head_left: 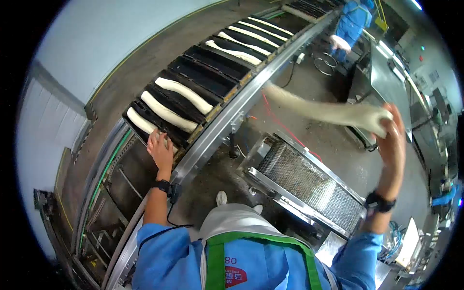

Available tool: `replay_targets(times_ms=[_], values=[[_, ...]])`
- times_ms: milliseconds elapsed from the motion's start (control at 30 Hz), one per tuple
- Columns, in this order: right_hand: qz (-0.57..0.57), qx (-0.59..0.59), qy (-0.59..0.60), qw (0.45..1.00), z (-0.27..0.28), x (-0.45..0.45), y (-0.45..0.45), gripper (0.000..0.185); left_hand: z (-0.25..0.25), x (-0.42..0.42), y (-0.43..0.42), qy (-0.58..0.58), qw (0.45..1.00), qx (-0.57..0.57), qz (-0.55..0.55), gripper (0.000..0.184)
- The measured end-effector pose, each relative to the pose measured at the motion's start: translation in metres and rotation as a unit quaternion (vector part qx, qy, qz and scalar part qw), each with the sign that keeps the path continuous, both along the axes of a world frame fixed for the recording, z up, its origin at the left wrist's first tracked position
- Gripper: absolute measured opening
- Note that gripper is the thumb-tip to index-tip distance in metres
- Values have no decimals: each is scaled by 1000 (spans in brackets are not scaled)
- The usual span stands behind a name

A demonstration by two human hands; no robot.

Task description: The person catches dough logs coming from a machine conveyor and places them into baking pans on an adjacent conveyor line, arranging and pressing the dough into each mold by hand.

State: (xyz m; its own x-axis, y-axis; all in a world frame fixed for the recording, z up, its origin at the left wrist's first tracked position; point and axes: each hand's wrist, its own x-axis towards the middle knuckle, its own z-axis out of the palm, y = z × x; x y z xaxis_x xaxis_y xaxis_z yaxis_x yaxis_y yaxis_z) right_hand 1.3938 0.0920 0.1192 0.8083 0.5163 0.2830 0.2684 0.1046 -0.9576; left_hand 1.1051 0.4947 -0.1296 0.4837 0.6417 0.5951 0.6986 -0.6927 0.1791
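My left hand (161, 149) is at the near end of a pale dough log (138, 120) in the nearest black mould, its fingers curled over the dough. My right hand (392, 137) is raised at the right and grips one end of another long dough log (328, 112). That piece stretches out leftward through the air, its far end smeared by motion. Beside my left hand, two more dough logs (166, 112) (183, 93) lie in neighbouring moulds.
Black moulds (200, 72) sit in a row on a conveyor with a metal rail (251, 96); several farther ones hold dough. A metal mesh belt (309, 179) stands below the rail. A person in blue (353, 24) is at the far right, by a steel table (389, 82).
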Motion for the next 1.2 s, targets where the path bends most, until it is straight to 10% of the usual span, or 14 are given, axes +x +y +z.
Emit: replay_targets(times_ms=[167, 233, 433, 733, 800, 900, 1100, 1200], values=[[187, 36, 109, 976, -49, 35, 169, 26, 6, -11, 15, 7, 999, -44, -16, 21], [310, -83, 190, 928, -94, 52, 205, 50, 8, -7, 15, 24, 998, -49, -19, 24], [300, -291, 128, 899, -175, 40, 149, 48, 33, 18, 5, 22, 996, -71, -38, 28], [-34, -423, 187, 886, -292, 28, -178, 28, 48, 139, 21, 275, 932, -234, -4, 28], [-73, -489, 249, 833, -286, 7, -233, 32, 16, 142, 65, 126, 926, -330, -132, 38], [-116, -552, 68, 823, -355, -19, -341, 35, -7, 142, 96, 314, 874, -312, -200, 44], [-194, -708, 66, 675, -318, -72, -330, 47, -45, 114, 152, 513, 821, -130, -214, 45], [-239, -752, 68, 610, -326, -81, -333, 45, -52, 78, 152, 359, 853, -298, -235, 50]])
